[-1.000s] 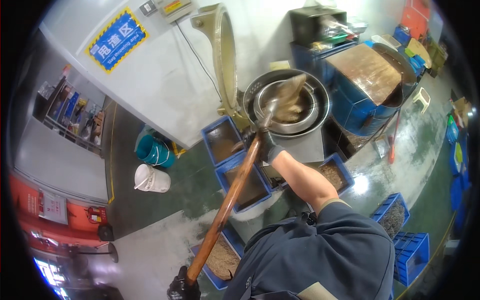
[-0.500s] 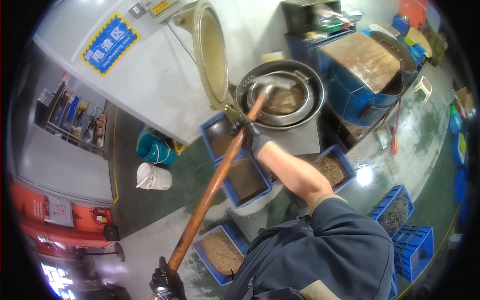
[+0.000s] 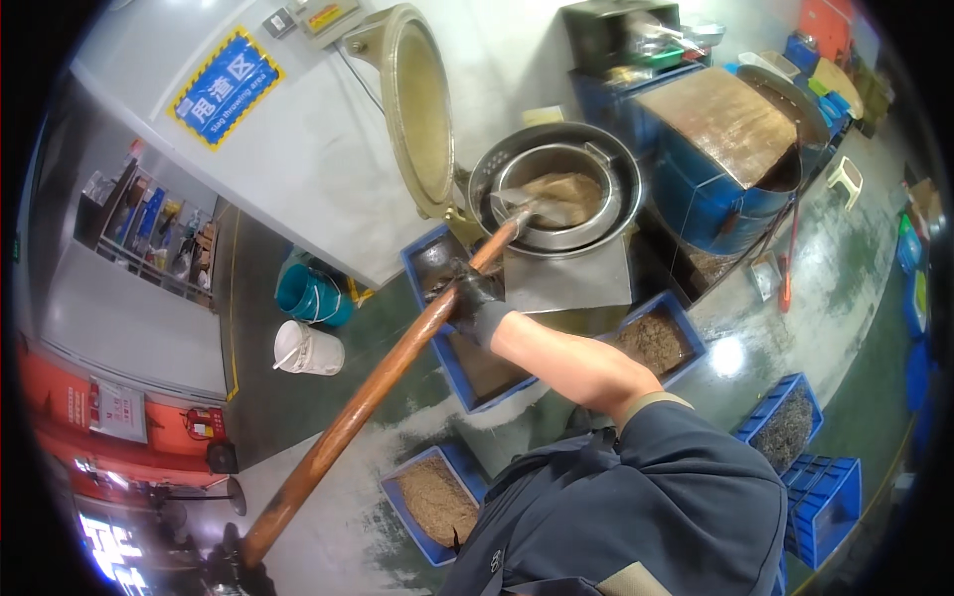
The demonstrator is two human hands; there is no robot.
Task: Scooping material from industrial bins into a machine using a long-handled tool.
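A shovel (image 3: pixel 348 437) with a long wooden handle slants from the lower left up to a round metal drum (image 3: pixel 636 204). My right hand (image 3: pixel 475 298), in a black glove, is closed round the handle near the shovel head. Lower left, my gloved left hand (image 3: pixel 234 566) grips the handle's rear end; it is dark and partly blurred. The shovel's metal blade (image 3: pixel 512 202) is inside the drum's inner ring, against wet brown material (image 3: pixel 566 194). The drum's thick round lid (image 3: pixel 417 114) stands raised on the left.
Blue crates (image 3: pixel 459 375) of brown matter stand below the drum, with another crate (image 3: pixel 432 497) nearer me. A blue barrel (image 3: pixel 706 204) stands right of the drum. White (image 3: pixel 310 350) and teal buckets (image 3: pixel 313 295) are at left. Stacked blue crates (image 3: pixel 825 507) sit lower right.
The shovel has drawn back toward the lower left, its blade shifting from the drum's far side to its near left. Both hands moved left and downward with the handle.
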